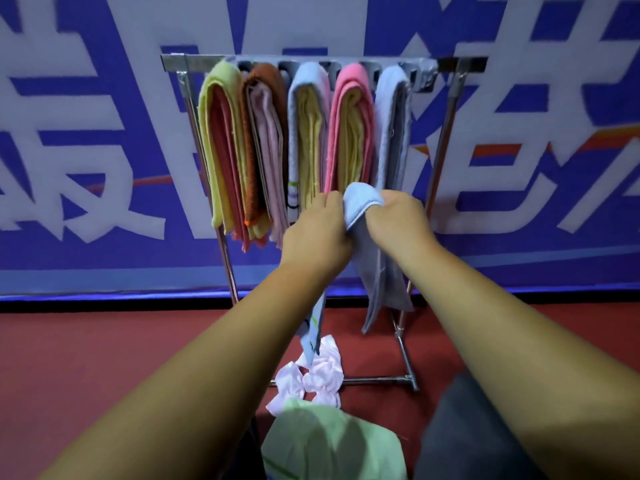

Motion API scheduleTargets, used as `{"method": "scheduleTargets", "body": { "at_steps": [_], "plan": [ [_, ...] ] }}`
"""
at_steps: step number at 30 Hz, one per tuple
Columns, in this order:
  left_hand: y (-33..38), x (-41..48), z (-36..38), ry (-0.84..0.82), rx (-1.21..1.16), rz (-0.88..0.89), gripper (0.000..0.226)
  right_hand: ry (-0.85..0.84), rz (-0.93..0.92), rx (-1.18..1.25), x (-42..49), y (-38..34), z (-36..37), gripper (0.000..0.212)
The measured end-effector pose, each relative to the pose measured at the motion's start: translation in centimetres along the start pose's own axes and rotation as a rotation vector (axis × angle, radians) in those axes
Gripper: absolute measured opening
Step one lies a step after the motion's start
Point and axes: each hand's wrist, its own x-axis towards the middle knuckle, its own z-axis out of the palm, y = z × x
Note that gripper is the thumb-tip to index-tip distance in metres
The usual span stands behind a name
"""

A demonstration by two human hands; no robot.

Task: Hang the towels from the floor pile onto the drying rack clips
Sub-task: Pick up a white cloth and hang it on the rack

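A metal drying rack (445,64) stands against the wall, with several folded towels hanging from its clip bar: yellow (221,109), brown (266,81), pale blue (308,81), pink (353,84) and grey-blue (393,109). My left hand (315,237) and my right hand (398,220) both grip a light blue towel (362,202) in front of the rack's lower half; its ends dangle toward the floor. Below lie a crumpled pale pink towel (322,375) and a light green towel (329,441).
The rack's base bar (381,380) and right foot rest on red flooring (104,358). A blue wall banner with large white characters (86,150) is right behind the rack. A dark grey fabric shape (464,427) sits at the lower right.
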Motion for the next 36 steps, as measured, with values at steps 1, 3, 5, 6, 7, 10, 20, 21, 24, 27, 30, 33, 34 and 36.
{"method": "scheduleTargets", "body": {
  "at_steps": [1, 3, 5, 6, 7, 10, 20, 21, 24, 27, 30, 33, 34, 36],
  "plan": [
    [0.9, 0.5, -0.3, 0.005, -0.040, -0.003, 0.037, 0.007, -0.029, -0.030, 0.4, -0.7, -0.6, 0.029],
    [2.3, 1.7, -0.9, 0.018, -0.126, -0.049, 0.033, 0.037, -0.077, -0.077, 1.3, -1.7, -1.4, 0.026],
    [3.6, 3.1, -1.5, 0.045, -0.171, -0.086, 0.029, 0.069, -0.098, -0.107, 2.4, -2.5, -2.3, 0.025],
    [4.1, 3.7, -1.8, 0.061, -0.180, -0.087, 0.027, 0.081, -0.101, -0.125, 2.9, -2.9, -2.8, 0.026],
    [4.5, 4.4, -2.2, 0.077, -0.191, -0.078, 0.025, 0.090, -0.106, -0.145, 3.5, -3.2, -3.3, 0.025],
    [5.9, 6.8, -3.7, 0.097, -0.191, -0.058, 0.016, 0.119, -0.130, -0.267, 5.5, -4.2, -5.2, 0.016],
    [9.8, 16.5, -8.9, 0.096, 0.011, -0.042, 0.020, 0.279, -0.188, -0.622, 11.7, -7.2, -11.5, 0.021],
    [10.3, 17.5, -9.5, 0.088, 0.030, -0.046, 0.020, 0.305, -0.200, -0.636, 12.4, -7.5, -11.9, 0.021],
    [11.5, 20.1, -11.1, 0.051, 0.064, -0.076, 0.011, 0.342, -0.205, -0.677, 14.5, -8.2, -12.8, 0.018],
    [12.0, 22.1, -11.8, 0.026, 0.066, -0.089, 0.025, 0.352, -0.204, -0.727, 16.6, -8.7, -13.0, 0.009],
    [11.8, 23.5, -11.2, 0.072, 0.057, -0.087, 0.030, 0.341, -0.217, -0.740, 18.3, -8.8, -12.9, 0.007],
    [11.8, 24.6, -10.5, 0.068, 0.035, -0.080, 0.032, 0.338, -0.197, -0.725, 20.1, -8.3, -12.5, 0.007],
    [11.9, 24.9, -10.3, 0.060, 0.037, -0.072, 0.033, 0.335, -0.188, -0.727, 20.5, -8.1, -12.3, 0.005],
    [11.8, 25.6, -9.6, 0.066, 0.065, -0.046, 0.034, 0.319, -0.179, -0.746, 21.4, -7.5, -11.8, 0.006]
  ]
}}
